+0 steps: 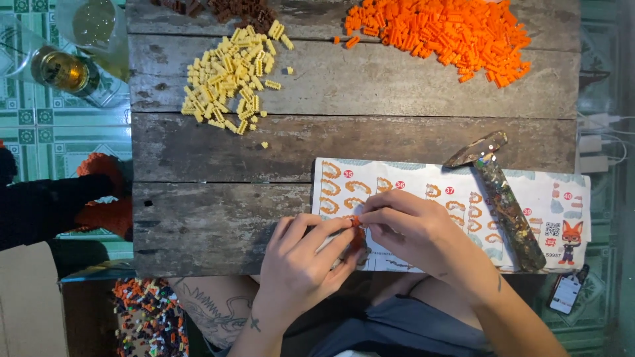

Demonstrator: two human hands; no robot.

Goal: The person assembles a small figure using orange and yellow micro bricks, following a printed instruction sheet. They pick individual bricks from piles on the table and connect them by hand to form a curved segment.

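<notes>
My left hand (299, 259) and my right hand (413, 233) meet at the near edge of a weathered wooden table (218, 218). Between their fingertips they pinch a small orange brick piece (356, 225), mostly hidden by the fingers. Under the hands lies a printed instruction sheet (410, 185) with orange step drawings. A pile of yellow bricks (228, 76) lies at the far left of the table, and a larger pile of orange bricks (443, 33) at the far right.
A glittery hammer-shaped tool (503, 195) rests on the sheet's right half. Brown bricks (231, 10) lie at the far edge. Left of the table stand a glass jar (63, 69), an orange and black built figure (99, 198) and a tub of mixed bricks (149, 317). Phone (565, 291) at right.
</notes>
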